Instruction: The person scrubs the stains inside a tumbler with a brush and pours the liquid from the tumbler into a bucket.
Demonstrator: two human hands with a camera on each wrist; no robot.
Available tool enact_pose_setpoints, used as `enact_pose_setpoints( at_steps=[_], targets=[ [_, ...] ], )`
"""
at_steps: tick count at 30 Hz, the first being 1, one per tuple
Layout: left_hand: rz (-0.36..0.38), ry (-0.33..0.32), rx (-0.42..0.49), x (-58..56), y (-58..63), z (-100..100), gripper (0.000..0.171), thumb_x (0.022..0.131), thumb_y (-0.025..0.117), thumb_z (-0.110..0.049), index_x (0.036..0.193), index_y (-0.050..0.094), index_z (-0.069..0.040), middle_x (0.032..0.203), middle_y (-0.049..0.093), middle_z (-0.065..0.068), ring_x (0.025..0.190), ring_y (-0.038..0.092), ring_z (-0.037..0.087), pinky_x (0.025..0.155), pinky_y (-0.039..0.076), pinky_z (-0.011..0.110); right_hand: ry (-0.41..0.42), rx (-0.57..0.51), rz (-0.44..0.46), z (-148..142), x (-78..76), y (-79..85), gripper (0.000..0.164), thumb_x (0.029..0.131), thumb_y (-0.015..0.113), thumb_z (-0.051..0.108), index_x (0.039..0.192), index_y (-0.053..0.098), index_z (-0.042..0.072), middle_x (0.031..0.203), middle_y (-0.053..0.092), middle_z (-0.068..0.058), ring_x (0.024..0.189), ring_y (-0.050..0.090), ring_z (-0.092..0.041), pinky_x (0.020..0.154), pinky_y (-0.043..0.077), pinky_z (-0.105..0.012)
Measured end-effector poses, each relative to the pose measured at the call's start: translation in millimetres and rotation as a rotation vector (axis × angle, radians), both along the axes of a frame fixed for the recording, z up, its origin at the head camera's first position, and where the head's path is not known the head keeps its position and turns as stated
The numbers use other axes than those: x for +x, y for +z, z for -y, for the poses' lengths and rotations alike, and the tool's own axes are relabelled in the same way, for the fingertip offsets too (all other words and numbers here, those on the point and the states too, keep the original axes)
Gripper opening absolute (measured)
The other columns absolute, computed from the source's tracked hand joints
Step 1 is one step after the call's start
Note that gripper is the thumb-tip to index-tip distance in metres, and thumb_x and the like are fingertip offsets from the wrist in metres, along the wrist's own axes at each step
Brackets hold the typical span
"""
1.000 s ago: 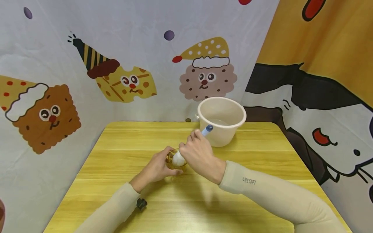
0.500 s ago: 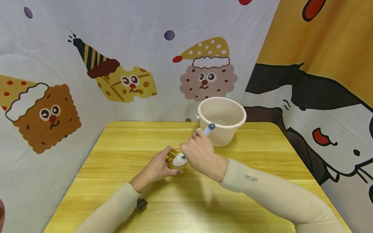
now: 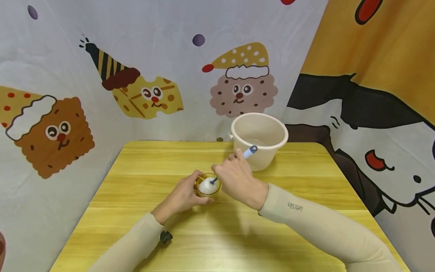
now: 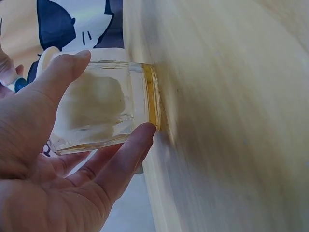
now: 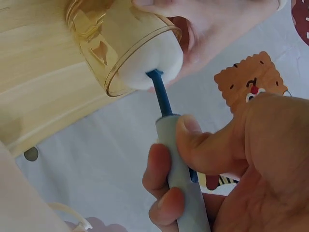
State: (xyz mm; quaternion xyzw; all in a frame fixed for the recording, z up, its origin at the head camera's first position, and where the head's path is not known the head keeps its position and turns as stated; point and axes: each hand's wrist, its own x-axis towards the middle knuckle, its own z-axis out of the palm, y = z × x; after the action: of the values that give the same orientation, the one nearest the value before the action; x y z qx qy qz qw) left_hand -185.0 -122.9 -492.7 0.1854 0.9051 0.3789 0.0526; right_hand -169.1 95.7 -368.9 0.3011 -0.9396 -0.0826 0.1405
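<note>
Amber glass [image 5: 116, 36] is clasped in the left grip [image 3: 182, 193]; beside it, the right grip [image 3: 236, 178] holds a sponge brush [image 5: 168, 129], its handle [image 3: 250, 152] tilted farther right than before.

Bucket [image 3: 263, 159] is standing on table [image 3: 142, 170] near the far edge, right of the middle; cloth [image 3: 163, 34] is hanging behind. Glass [image 5: 106, 48] is being held about mid-table, before and left of the bucket. Sponge [image 3: 207, 186] is sitting in the glass. Handle [image 5: 170, 135] is running from the sponge toward the far right corner. Left hand [image 3: 183, 193] is clasping the glass at left; right hand [image 3: 238, 178] is gripping the handle at right.
</note>
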Motion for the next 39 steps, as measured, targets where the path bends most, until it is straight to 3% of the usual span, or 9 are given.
enact_pose_setpoints(
  at_steps=[10,17,22,32,39],
  targets=[
    [0.016,-0.018,0.034,0.2,0.5,1,0.085,0.089,0.106,-0.041,0.154,0.06,-0.012,0.138,0.078,0.011,0.115,0.08,0.024,0.092,0.071,0.041,-0.039,0.029,-0.114,6,7.8,-8.1,0.019,0.097,0.094,0.013,0.112,0.084,0.019,0.088,0.082,-0.012,0.081,0.063,-0.028,0.089,0.04,-0.045],
    [0.01,-0.015,0.031,-0.6,0.4,1,0.084,0.088,0.106,-0.041,0.152,0.06,-0.013,0.137,0.078,0.01,0.113,0.078,0.021,0.09,0.069,0.038,-0.013,0.11,-0.278,10,13.3,-12.0,0.022,0.094,0.101,0.027,0.106,0.085,0.018,0.095,0.085,-0.013,0.091,0.073,-0.028,0.094,0.052,-0.044],
    [-0.007,-0.026,0.021,-1.0,0.4,1,0.084,0.087,0.106,-0.042,0.151,0.061,-0.013,0.134,0.078,0.009,0.11,0.076,0.018,0.089,0.067,0.036,0.031,0.143,-0.375,12,13.3,-13.1,0.021,0.092,0.101,0.025,0.093,0.082,0.018,0.088,0.083,-0.009,0.09,0.073,-0.027,0.097,0.051,-0.042],
    [-0.01,-0.029,0.005,-0.2,-0.1,2,0.086,0.088,0.106,-0.044,0.155,0.059,-0.014,0.133,0.079,0.009,0.112,0.076,0.021,0.09,0.068,0.039,0.055,0.262,-0.384,20,12.0,-0.7,0.016,0.09,0.1,0.028,0.093,0.085,0.022,0.09,0.085,-0.006,0.09,0.068,-0.025,0.101,0.046,-0.04],
    [-0.01,-0.022,0.012,-1.3,-0.3,3,0.085,0.088,0.106,-0.045,0.153,0.06,-0.015,0.13,0.08,0.01,0.111,0.077,0.02,0.089,0.069,0.04,0.051,0.309,-0.358,27,10.8,10.3,0.013,0.095,0.097,0.028,0.091,0.086,0.024,0.089,0.085,-0.002,0.09,0.069,-0.02,0.104,0.044,-0.039]
  ],
)
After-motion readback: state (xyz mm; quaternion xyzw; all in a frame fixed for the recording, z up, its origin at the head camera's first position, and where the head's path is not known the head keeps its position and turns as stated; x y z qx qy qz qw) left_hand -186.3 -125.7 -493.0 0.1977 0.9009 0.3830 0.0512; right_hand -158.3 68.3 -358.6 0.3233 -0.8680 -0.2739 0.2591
